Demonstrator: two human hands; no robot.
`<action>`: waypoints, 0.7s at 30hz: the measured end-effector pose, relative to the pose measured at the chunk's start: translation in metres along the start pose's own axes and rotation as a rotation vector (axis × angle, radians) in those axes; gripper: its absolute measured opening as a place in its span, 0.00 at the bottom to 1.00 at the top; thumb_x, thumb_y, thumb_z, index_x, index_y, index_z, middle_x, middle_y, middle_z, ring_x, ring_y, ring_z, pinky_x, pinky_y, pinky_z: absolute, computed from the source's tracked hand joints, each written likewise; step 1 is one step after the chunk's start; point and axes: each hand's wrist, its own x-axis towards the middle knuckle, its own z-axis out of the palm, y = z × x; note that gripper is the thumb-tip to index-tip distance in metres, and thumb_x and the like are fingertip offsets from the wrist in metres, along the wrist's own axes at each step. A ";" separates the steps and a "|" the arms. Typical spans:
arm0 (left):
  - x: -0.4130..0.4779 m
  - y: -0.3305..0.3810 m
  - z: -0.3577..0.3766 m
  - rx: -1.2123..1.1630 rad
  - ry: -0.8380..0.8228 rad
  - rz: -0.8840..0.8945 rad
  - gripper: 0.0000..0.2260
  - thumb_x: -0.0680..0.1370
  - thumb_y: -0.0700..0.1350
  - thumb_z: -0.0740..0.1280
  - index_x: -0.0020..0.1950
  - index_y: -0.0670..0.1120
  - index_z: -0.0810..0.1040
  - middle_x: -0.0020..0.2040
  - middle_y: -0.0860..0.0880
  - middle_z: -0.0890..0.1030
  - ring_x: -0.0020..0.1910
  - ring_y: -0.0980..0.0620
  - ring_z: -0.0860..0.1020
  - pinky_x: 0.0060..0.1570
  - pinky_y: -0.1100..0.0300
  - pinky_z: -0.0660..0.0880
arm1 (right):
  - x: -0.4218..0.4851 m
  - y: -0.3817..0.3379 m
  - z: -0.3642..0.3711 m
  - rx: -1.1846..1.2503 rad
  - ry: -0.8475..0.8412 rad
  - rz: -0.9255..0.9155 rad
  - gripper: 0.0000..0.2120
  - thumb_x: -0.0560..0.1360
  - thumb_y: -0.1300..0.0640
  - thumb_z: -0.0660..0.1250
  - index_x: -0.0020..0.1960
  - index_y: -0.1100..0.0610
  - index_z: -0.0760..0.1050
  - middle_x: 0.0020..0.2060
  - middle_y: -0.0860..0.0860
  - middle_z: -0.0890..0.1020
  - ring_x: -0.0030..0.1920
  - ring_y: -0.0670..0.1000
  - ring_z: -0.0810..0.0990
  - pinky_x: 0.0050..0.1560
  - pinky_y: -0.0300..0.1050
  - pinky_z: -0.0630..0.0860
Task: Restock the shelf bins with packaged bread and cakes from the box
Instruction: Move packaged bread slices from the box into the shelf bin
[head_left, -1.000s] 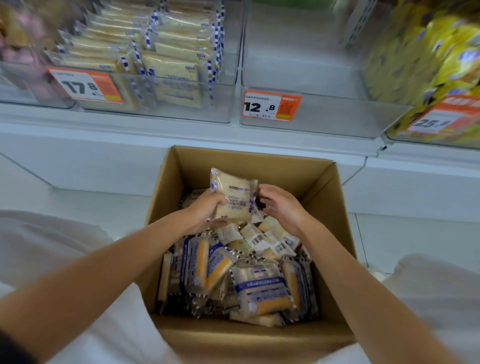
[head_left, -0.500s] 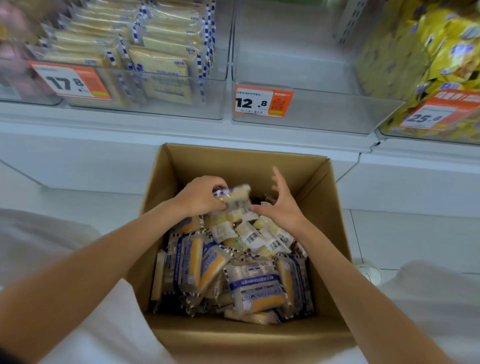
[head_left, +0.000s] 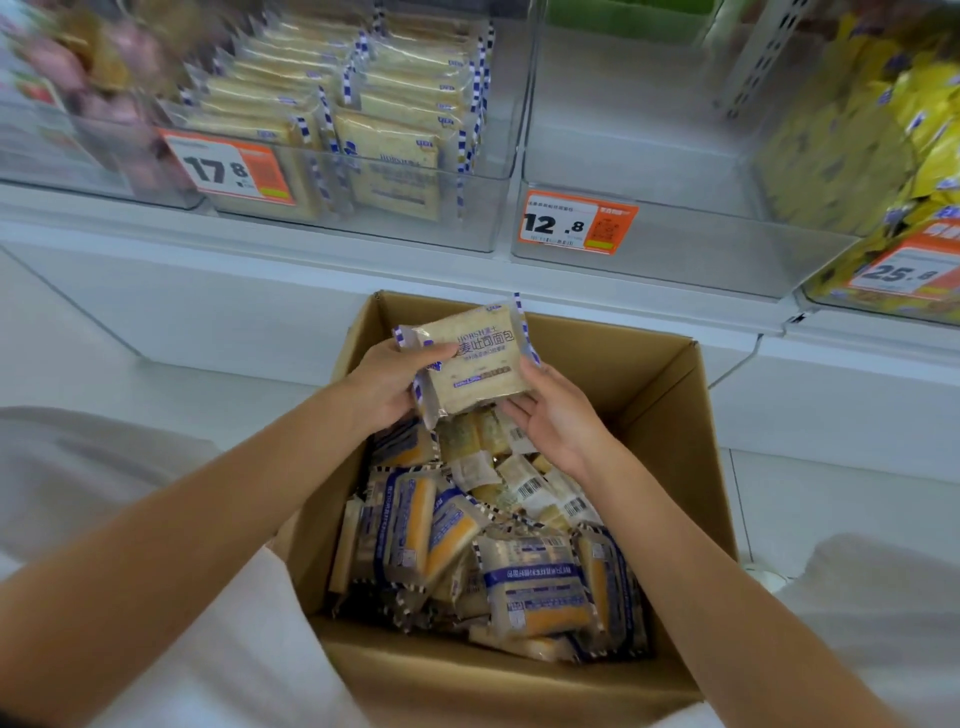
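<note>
An open cardboard box (head_left: 670, 395) sits below the shelf, holding several packaged breads and cakes (head_left: 530, 587) with blue-and-white wrappers. Above the box's far end I hold a flat pack of toast bread (head_left: 475, 358), label facing up. My left hand (head_left: 387, 387) grips its left edge. My right hand (head_left: 558, 410) supports its right lower corner with fingers spread underneath. On the shelf, a clear bin tagged 17.8 (head_left: 488, 208) holds rows of the same toast packs. The clear bin tagged 12.8 (head_left: 675, 244) to its right has nothing visible in it.
A bin of yellow-wrapped goods (head_left: 883, 130) tagged 25.8 stands at the far right, and a bin of pink-wrapped items (head_left: 78, 88) at the far left. A white shelf ledge (head_left: 260, 244) runs under the bins. White floor tiles surround the box.
Both hands dipped into the box pile and have come up with a toast pack, now lifted higher and laid flat, label up, toward the shelf.
</note>
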 end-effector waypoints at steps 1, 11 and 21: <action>-0.003 0.006 -0.006 -0.021 0.045 0.044 0.18 0.74 0.39 0.73 0.63 0.39 0.78 0.58 0.39 0.83 0.55 0.42 0.83 0.50 0.49 0.82 | 0.003 0.004 0.004 -0.069 0.001 0.002 0.15 0.81 0.52 0.62 0.66 0.57 0.71 0.58 0.56 0.82 0.59 0.53 0.81 0.60 0.47 0.77; -0.024 0.035 -0.085 -0.087 0.185 0.166 0.17 0.79 0.41 0.68 0.67 0.39 0.76 0.57 0.40 0.84 0.54 0.41 0.83 0.43 0.47 0.83 | 0.065 0.082 0.007 -1.961 -0.448 -0.414 0.34 0.74 0.65 0.68 0.76 0.47 0.63 0.78 0.53 0.57 0.78 0.56 0.55 0.71 0.58 0.61; -0.017 0.036 -0.091 -0.037 0.245 0.250 0.10 0.81 0.40 0.66 0.61 0.41 0.78 0.55 0.42 0.84 0.49 0.45 0.85 0.38 0.51 0.83 | 0.045 0.014 0.019 -1.336 -0.101 -0.470 0.12 0.82 0.52 0.60 0.49 0.53 0.81 0.49 0.50 0.84 0.53 0.46 0.80 0.59 0.48 0.71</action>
